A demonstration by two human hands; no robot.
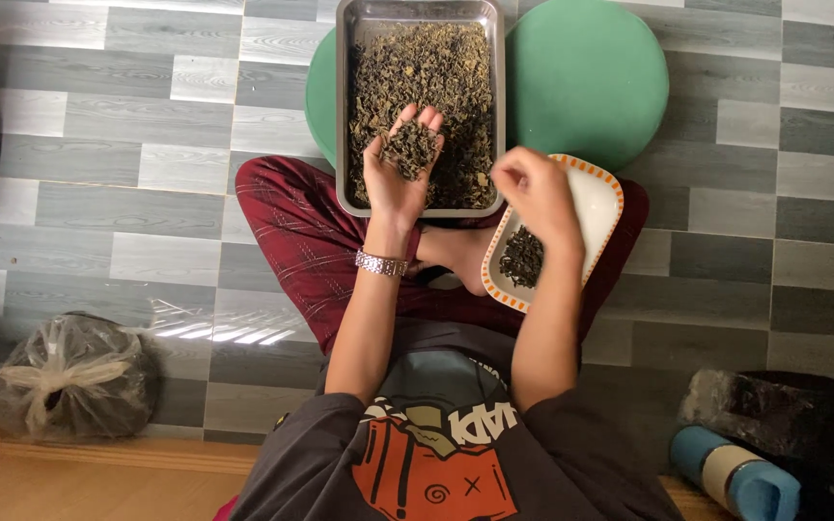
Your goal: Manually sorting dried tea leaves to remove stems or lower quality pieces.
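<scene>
Steel tray (345, 106), rectangular and shallow, lies on a round green cushion (591, 77) on the grey plank floor (98, 193), nearly full of dried dark leaves (436, 68). The person sits cross-legged before it. Their left hand (400, 164), palm up with fingers spread open, hovers over the tray's near end and cradles a small heap of leaves (410, 147); a metal watch (381, 263) circles that wrist. Their right hand (533, 188) hangs just beside the tray's right edge, fingers curled together in a pinch; whether it holds a leaf I cannot tell. Beneath it, a white dish with an orange rim (600, 198) rests tilted on the knee, with a small dark pile (521, 257) at its lower end. A knotted clear plastic bag (69, 378) sits at lower left, well apart. A blue bottle (734, 475) lies at lower right. Open floor stretches left and right of the tray.
</scene>
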